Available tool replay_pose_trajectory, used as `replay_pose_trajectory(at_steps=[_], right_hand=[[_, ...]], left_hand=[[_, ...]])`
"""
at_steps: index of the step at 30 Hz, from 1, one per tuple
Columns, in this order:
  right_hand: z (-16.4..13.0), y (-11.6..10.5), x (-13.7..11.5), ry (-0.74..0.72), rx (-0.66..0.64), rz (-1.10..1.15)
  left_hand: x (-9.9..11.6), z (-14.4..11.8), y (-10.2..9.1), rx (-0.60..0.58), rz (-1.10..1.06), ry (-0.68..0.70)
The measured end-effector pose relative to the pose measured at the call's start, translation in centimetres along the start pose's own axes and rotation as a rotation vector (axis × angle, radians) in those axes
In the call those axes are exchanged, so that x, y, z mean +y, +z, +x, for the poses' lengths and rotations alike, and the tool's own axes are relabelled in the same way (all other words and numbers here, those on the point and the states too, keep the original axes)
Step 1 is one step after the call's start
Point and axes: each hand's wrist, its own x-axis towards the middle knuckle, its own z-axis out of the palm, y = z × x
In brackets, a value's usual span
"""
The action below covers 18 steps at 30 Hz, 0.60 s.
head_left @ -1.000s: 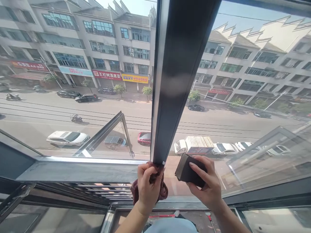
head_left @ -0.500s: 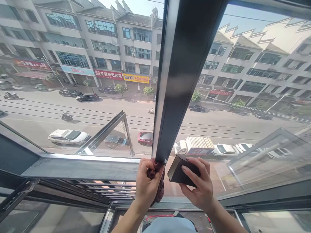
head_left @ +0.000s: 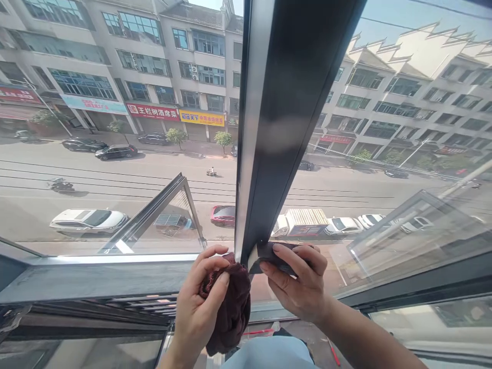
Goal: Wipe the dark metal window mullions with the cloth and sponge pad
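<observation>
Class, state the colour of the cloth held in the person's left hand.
The cloth is dark maroon, seen best in the head view.

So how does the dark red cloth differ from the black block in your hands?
The dark red cloth is soft, crumpled and hangs from the left hand; the black block is flat-faced and stiff, pinched in the right hand. The block touches the dark window post. Both sit at the post's foot.

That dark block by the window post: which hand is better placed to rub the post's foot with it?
Right, probably. The right hand already grips the block against the foot of the post, while the left hand holds only a cloth beside it.
</observation>
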Motion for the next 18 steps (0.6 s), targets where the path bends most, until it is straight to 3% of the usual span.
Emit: replay_pose_trajectory(at_steps=[3, 7, 9, 11, 14, 16, 18], right_hand=[[-0.4, 0.6, -0.2, 0.007, 0.035, 0.016], [-0.4, 1.1, 0.2, -0.187, -0.162, 0.083], [3.0, -0.4, 0.5, -0.202, -0.078, 0.069], [8.3, -2.8, 0.6, -0.160, 0.095, -0.005], [14.0, -5.0, 0.1, -0.109, 0.170, -0.154], [12.9, -3.8, -0.4, -0.124, 0.140, -0.147], [7.7, -1.2, -1.0, -0.190, 0.024, -0.065]], left_hand=[[0.6, -0.1, -1.5, 0.025, -0.040, -0.002], [1.7, -0.2, -3.1, 0.150, -0.054, -0.018], [2.4, -0.2, -3.4, 0.200, -0.087, -0.061], [2.8, 0.0, -3.3, 0.234, -0.114, -0.084], [2.9, 0.3, -3.3, 0.242, -0.145, -0.068], [3.0, 0.4, -3.3, 0.261, -0.160, -0.079], [3.6, 0.3, -3.0, 0.311, -0.159, -0.106]])
